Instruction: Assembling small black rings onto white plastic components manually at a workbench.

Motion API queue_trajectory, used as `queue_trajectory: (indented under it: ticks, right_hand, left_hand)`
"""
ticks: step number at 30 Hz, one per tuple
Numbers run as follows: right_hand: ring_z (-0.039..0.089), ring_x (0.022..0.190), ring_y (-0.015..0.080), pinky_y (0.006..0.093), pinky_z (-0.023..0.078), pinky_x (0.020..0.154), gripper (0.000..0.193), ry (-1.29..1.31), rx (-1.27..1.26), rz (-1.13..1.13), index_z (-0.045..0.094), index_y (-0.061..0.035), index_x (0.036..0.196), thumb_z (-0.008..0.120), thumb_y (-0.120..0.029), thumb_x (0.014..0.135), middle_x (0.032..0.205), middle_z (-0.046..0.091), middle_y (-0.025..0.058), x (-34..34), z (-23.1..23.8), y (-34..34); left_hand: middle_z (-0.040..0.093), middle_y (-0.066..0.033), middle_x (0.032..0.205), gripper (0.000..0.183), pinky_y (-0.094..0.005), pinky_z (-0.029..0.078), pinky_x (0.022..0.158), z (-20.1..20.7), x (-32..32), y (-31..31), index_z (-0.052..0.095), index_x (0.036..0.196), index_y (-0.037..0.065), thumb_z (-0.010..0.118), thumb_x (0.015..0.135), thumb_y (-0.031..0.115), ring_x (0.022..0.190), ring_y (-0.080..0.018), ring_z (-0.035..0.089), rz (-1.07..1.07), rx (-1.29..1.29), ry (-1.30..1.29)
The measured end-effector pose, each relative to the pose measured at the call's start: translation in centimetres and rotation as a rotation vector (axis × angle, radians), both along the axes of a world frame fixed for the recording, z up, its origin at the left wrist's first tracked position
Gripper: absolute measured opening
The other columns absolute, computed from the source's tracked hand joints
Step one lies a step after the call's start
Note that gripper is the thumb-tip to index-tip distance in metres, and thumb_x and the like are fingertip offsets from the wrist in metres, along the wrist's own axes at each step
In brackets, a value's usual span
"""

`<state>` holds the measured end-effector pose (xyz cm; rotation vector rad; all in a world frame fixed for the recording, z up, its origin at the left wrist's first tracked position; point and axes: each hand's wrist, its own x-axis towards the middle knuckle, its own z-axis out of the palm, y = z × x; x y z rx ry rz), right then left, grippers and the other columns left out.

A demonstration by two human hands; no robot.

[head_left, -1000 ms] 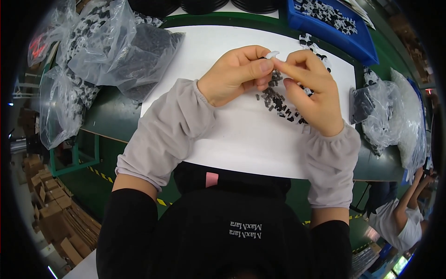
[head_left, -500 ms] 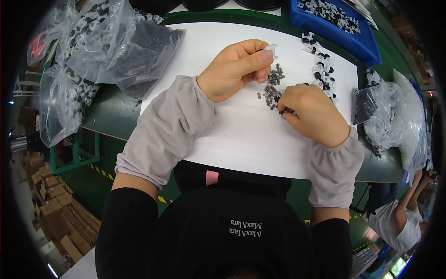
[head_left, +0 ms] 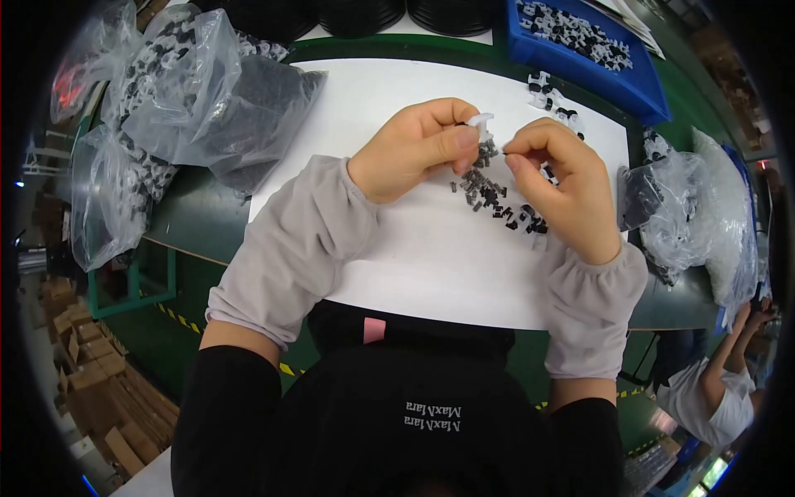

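Observation:
Between the thumb and fingers of my left hand is a small white plastic part, with a bit of black showing beside it. Close by on the right, my right hand pinches a tiny dark piece, too small to name. Under and between the hands, small grey spring-like pieces lie in a loose pile on the white sheet. Small black parts lie below my right hand, partly hidden by it. Behind that hand runs a row of black-and-white assembled parts.
A blue bin of black-and-white parts stands at the back right. Clear plastic bags of parts crowd the left, and more bags lie at the right. Black round stacks stand at the back. A co-worker is at far right.
My right hand has lifted from the pile and come up beside my left hand with a tiny dark piece, uncovering black parts. The left hand still holds the white part.

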<state>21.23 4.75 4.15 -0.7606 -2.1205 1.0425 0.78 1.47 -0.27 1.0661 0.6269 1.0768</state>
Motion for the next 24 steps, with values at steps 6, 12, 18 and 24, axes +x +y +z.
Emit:
queue_trajectory:
  ticks: [6, 12, 18, 24]
  right_hand:
    - [0.052, 0.078, 0.0097, 0.0205, 0.042, 0.07, 0.011, 0.138, 0.104, -0.024, 0.057, 0.0027, 0.093, 0.059, 0.003, 0.082, 0.088, 0.056, 0.004, -1.4, -0.6, -1.0]
    - [0.051, 0.071, 0.0095, 0.0204, 0.042, 0.064, 0.02, 0.215, 0.242, -0.213, 0.053, 0.0015, 0.092, 0.061, 0.011, 0.076, 0.086, 0.059, 0.0076, -2.1, -1.6, -2.0]
    - [0.052, 0.069, 0.0107, 0.0208, 0.043, 0.063, 0.018, 0.176, 0.298, -0.19, 0.05, 0.0005, 0.087, 0.062, 0.01, 0.077, 0.083, 0.06, 0.0093, -2.2, -1.5, -2.1]
    - [0.053, 0.071, 0.0108, 0.0207, 0.043, 0.064, 0.019, 0.232, 0.233, -0.189, 0.051, 0.0005, 0.086, 0.065, 0.01, 0.077, 0.083, 0.059, 0.0076, -2.0, -1.9, -1.6]
  left_hand:
    - [0.053, 0.0008, 0.083, 0.028, -0.0229, 0.041, 0.071, -0.4, 0.1, -0.1, 0.052, 0.102, 0.006, 0.062, 0.088, 0.028, 0.075, -0.0079, 0.049, -0.001, 0.0, -0.025]
    - [0.057, 0.0007, 0.087, 0.025, -0.0204, 0.045, 0.073, 0.0, 0.6, -0.2, 0.053, 0.102, 0.005, 0.066, 0.085, 0.017, 0.079, -0.0059, 0.053, 0.014, -0.001, -0.037]
    - [0.058, -0.0002, 0.087, 0.026, -0.0191, 0.046, 0.071, 0.0, 0.5, -0.3, 0.053, 0.099, 0.003, 0.07, 0.082, 0.014, 0.078, -0.0059, 0.055, 0.087, 0.003, -0.008]
    - [0.058, -0.0013, 0.087, 0.025, -0.0199, 0.048, 0.071, 0.2, 0.5, -0.3, 0.054, 0.097, 0.003, 0.071, 0.081, 0.012, 0.077, -0.0071, 0.056, 0.113, -0.001, -0.026]
